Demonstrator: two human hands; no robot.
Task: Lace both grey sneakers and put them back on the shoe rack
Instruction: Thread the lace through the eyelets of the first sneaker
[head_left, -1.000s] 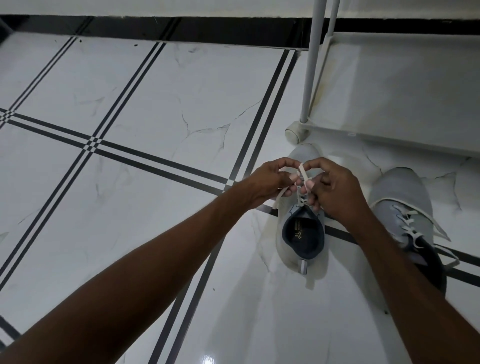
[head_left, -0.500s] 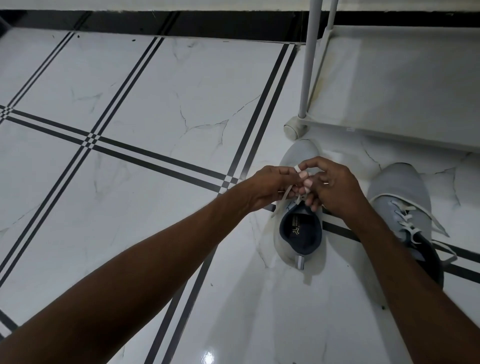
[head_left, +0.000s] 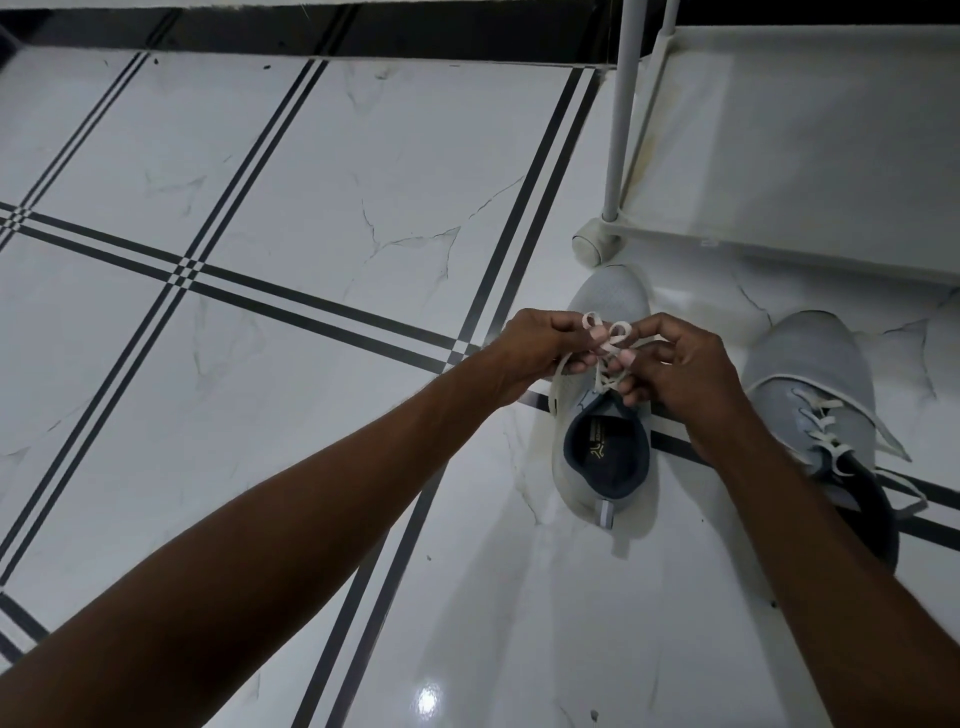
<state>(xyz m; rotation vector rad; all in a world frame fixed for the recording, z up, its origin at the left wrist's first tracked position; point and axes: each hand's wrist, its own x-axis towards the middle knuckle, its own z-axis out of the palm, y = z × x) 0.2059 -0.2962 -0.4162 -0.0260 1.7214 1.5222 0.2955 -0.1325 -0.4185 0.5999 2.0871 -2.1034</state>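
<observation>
A grey sneaker (head_left: 613, 296) with a dark lining stands on the floor, toe pointing away from me. Over its tongue, my left hand (head_left: 540, 348) and my right hand (head_left: 680, 364) each pinch a loop of its white lace (head_left: 605, 335), and the two loops cross between my fingertips. My hands hide the sneaker's lace rows. To the right stands the second grey sneaker (head_left: 815, 374), laced, its loose lace ends trailing on the floor. The white shoe rack (head_left: 779, 156) is just beyond both shoes.
The floor is glossy white marble tile (head_left: 311, 182) with black stripe lines. A rack post (head_left: 618, 114) ends in a round foot (head_left: 589, 247) close to the left sneaker's toe. A black skirting band runs along the far wall.
My hands have drawn slightly apart, and two lace loops now show between the fingertips where one strand was pinched before. The sneakers have not moved.
</observation>
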